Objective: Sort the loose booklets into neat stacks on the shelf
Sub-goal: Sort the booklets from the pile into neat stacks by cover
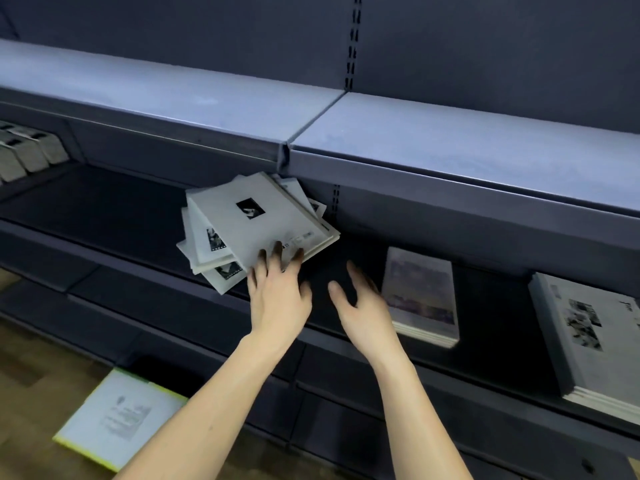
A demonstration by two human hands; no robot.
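Observation:
A messy pile of white booklets [242,220] with small black pictures on their covers lies fanned out on the dark middle shelf [121,209]. My left hand [278,289] reaches to the pile's near edge, its straight fingertips touching the top booklet. My right hand [363,303] hovers just to the right of it, fingers spread and holding nothing. A neat stack of booklets [420,296] lies to the right of that hand. Another neat stack [595,341] sits at the far right.
The upper shelf [450,143] overhangs the pile closely. Upright grey booklets [27,150] stand at the far left of the middle shelf. A white booklet with a yellow-green edge [117,417] lies on the wooden floor below. Lower shelves run under my arms.

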